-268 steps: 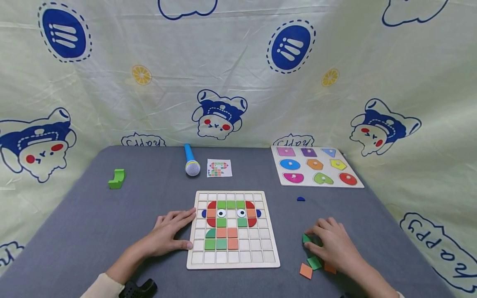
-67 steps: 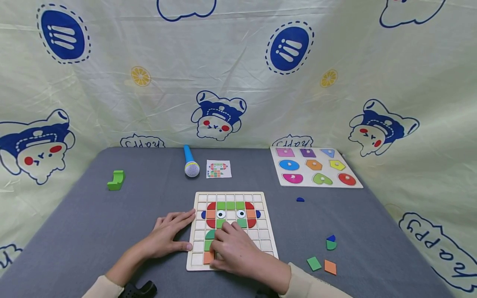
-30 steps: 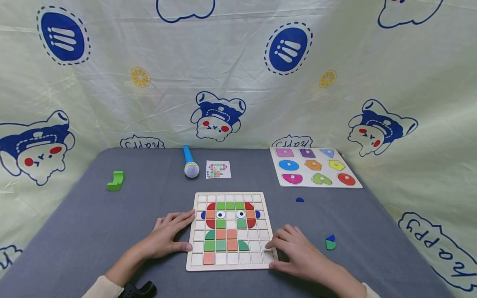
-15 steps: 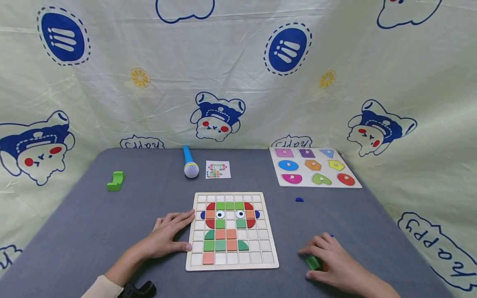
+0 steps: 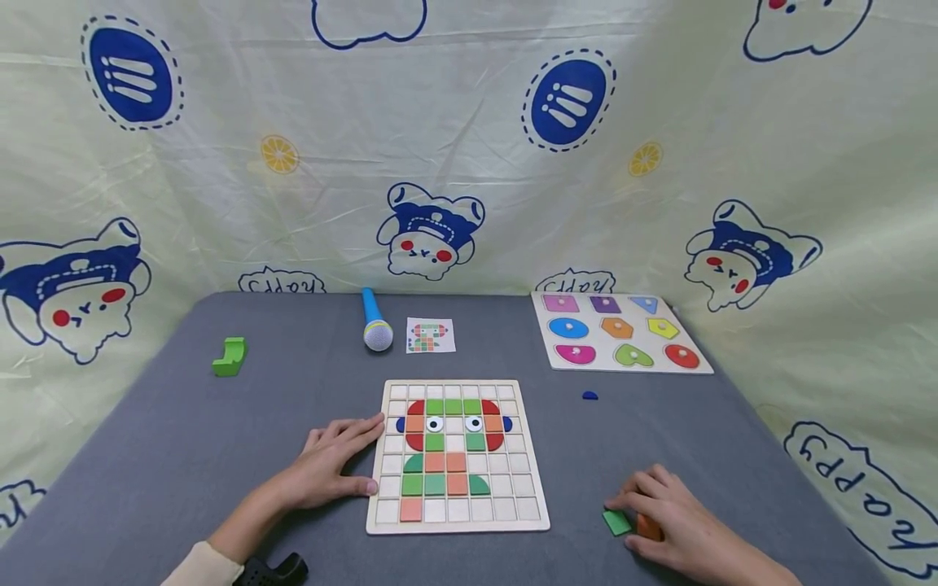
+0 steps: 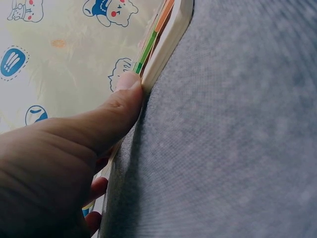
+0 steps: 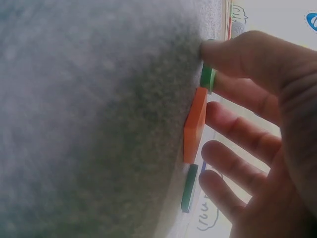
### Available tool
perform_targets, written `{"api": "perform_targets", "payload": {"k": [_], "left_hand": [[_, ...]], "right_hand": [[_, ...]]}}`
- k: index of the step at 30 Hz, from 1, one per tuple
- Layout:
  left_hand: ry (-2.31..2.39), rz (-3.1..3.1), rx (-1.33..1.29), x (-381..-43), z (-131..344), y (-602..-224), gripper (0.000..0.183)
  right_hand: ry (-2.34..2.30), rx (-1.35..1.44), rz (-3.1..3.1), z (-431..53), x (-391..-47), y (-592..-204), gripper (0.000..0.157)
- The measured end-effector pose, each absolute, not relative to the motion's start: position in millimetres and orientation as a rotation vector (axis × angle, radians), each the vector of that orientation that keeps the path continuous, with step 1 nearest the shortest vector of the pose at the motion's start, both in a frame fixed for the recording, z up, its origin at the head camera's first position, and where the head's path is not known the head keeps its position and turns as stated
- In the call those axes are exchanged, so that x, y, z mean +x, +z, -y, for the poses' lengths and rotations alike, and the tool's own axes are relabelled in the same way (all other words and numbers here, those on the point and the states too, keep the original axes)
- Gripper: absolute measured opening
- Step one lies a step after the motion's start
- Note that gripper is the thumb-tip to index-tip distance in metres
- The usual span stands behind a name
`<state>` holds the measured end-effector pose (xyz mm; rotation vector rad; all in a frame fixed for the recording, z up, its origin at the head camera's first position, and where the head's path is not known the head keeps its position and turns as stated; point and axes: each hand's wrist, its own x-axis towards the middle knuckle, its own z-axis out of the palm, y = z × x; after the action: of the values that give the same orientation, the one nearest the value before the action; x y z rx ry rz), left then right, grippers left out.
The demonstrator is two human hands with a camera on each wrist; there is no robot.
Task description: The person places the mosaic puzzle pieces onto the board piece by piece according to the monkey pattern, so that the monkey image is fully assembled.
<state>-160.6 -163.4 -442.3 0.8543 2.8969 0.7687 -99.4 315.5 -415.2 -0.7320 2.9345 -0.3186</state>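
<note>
My left hand [image 5: 330, 462] rests along the left edge of the white grid board [image 5: 506, 509], fingers extended; its thumb [image 6: 130, 84] presses the board's edge in the left wrist view. Coloured tiles on the board form a figure with two eye tiles [image 5: 474, 424]. To the right, my right hand [image 5: 674, 521] reaches down around a flat green square tile [image 5: 617, 522], index fingertip at its far edge and thumb near its front corner. Under the palm lies an orange tile [image 5: 649, 527], partly covered. A dark green piece [image 7: 189, 188] shows beyond it in the right wrist view.
A blue half-round piece [image 5: 589, 395] lies right of the board. Behind stand a toy microphone [image 5: 373, 317], a pattern card [image 5: 431, 335] and a shape puzzle board [image 5: 601, 325]. A green curved block [image 5: 230, 356] sits at far left.
An orange square and a green quarter-round piece have joined the board's lower rows. My right hand has gone from the board back to the loose tiles. The left hand stays put.
</note>
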Motion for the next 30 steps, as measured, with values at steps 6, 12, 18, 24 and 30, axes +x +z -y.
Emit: {"api": "perform_targets", "payload": {"k": [6, 12, 18, 24, 30], "left_hand": [[0.775, -2.883, 0.845, -160.4, 163.6, -441.9, 0.082], [0.772, -2.894, 0.850, -160.0, 164.0, -442.0, 0.082], [0.779, -2.884, 0.839, -160.4, 163.8, -441.7, 0.082], [0.777, -2.881, 0.850, -160.6, 164.1, -441.3, 0.082], [0.782, -2.874, 0.856, -160.4, 163.8, -441.3, 0.081]], "right_hand": [[-0.330, -0.733, -2.927, -316.9, -100.7, -415.3, 0.023], [-0.330, -0.763, -2.936, -317.6, -101.8, -414.9, 0.022], [-0.340, -0.796, -2.945, -314.9, -101.9, -413.4, 0.020], [-0.418, -0.952, -2.984, -299.7, -102.1, -411.1, 0.020], [-0.480, -1.075, -2.993, -271.7, -107.1, -407.6, 0.020]]}}
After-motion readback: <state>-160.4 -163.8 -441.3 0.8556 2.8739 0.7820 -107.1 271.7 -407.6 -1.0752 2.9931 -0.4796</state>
